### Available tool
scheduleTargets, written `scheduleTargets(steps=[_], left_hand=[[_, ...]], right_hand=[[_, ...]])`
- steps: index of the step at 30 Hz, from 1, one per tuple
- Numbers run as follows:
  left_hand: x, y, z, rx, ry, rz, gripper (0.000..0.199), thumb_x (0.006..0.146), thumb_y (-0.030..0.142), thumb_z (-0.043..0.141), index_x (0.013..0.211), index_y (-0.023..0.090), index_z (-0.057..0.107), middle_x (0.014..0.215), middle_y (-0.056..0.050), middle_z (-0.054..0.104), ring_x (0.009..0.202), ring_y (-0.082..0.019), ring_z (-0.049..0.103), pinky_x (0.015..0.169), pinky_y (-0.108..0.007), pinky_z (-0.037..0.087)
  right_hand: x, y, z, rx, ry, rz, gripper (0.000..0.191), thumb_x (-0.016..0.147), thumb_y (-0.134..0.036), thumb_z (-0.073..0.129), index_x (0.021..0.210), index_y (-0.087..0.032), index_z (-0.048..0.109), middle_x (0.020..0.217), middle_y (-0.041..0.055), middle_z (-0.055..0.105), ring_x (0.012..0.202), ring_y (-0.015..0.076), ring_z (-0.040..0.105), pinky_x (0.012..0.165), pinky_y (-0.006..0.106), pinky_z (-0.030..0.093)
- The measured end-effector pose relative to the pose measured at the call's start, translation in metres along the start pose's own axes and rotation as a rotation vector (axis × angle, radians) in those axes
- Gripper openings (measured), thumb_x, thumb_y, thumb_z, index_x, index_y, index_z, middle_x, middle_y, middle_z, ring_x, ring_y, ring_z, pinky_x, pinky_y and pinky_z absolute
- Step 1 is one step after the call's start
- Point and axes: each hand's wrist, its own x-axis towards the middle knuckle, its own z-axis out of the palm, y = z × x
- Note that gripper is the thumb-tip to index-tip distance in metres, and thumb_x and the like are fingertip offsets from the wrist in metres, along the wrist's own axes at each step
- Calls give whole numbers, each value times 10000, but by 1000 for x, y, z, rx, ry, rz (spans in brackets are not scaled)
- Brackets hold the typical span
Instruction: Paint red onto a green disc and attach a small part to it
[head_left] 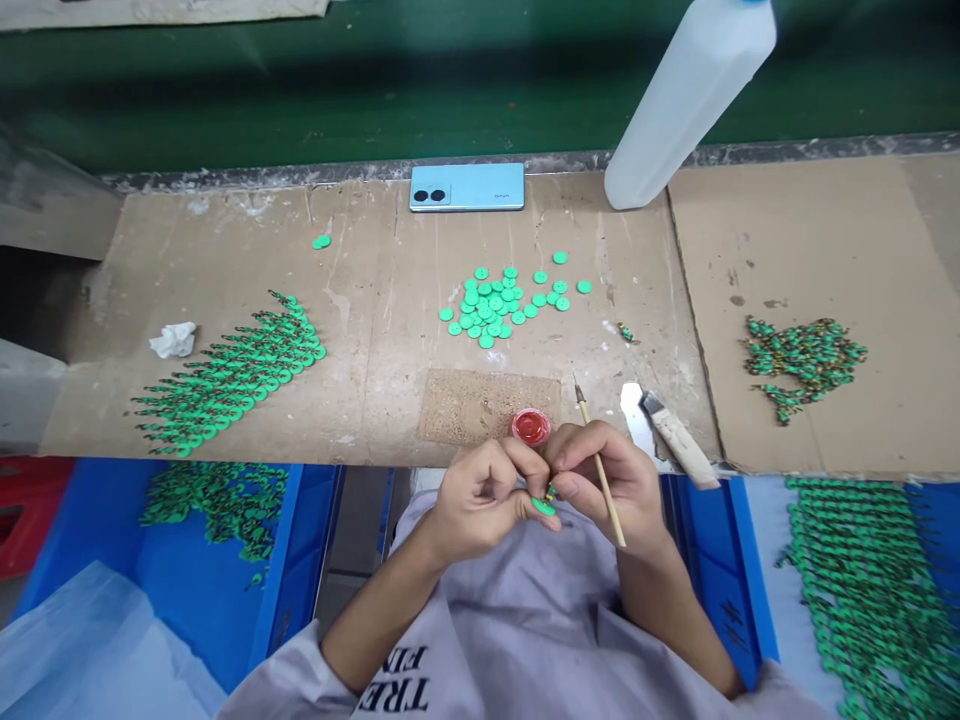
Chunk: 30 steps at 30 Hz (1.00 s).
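Between finger and thumb, my left hand [484,500] pinches a green disc [543,507], which looks like a button. My right hand [611,480] is closed beside it, its fingertips at a small green and gold piece [551,492] touching the disc. A thin brush [601,465] with a wooden handle is also held in the right hand, its tip pointing away from me. Just beyond my fingers stands a small round pot of red liquid [531,427], on the edge of a cork-like mat [457,405]. Loose green discs [487,305] lie in a cluster farther back.
Rows of assembled green pieces [240,375] lie at left near a crumpled tissue [173,340]. A knife-like scraper [679,440], a pile of small green-gold parts [806,360], a phone [480,188] and a tilted-looking white bottle [686,100] occupy the table. Blue bins [202,570] flank me.
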Motion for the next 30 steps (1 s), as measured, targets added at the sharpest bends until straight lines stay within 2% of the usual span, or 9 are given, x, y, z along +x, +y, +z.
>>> scheduleTargets(steps=[6, 11, 21, 24, 30], left_hand=[[-1, -1, 1, 5, -6, -16, 433, 939, 84, 765, 784, 217, 384, 868, 33, 648, 681, -84, 672, 555, -144, 566], [3, -2, 1, 87, 12, 16, 475, 810, 112, 922, 823, 220, 460, 822, 48, 648, 735, -101, 657, 685, -183, 596], [-1, 2, -6, 259, -45, 72, 356, 865, 57, 855, 885, 210, 534, 899, 14, 683, 798, -111, 708, 749, -203, 618], [-2, 2, -5, 238, -27, 44, 355, 869, 53, 846, 865, 208, 526, 874, 18, 683, 781, -110, 709, 728, -196, 625], [-1, 4, 0, 38, 27, -50, 396, 871, 76, 851, 833, 204, 478, 829, 28, 665, 738, -100, 712, 643, -155, 628]], right_hand=[[-2, -2, -3, -36, -3, 38, 245, 954, -407, 836, 896, -234, 673, 741, 10, 675, 618, 158, 635, 546, 276, 511], [-1, -5, -4, -49, -2, 65, 238, 953, -400, 834, 893, -236, 672, 752, 8, 682, 626, 155, 637, 550, 270, 510], [0, -7, -8, -127, 39, 133, 275, 922, -440, 860, 836, -229, 706, 708, 5, 689, 580, 144, 603, 512, 247, 477], [0, -9, -7, -151, 39, 138, 277, 920, -454, 861, 842, -232, 714, 706, 2, 693, 573, 139, 595, 509, 238, 476], [-2, -8, -3, -119, 33, 90, 228, 937, -405, 857, 870, -240, 714, 712, -11, 704, 588, 128, 616, 522, 216, 490]])
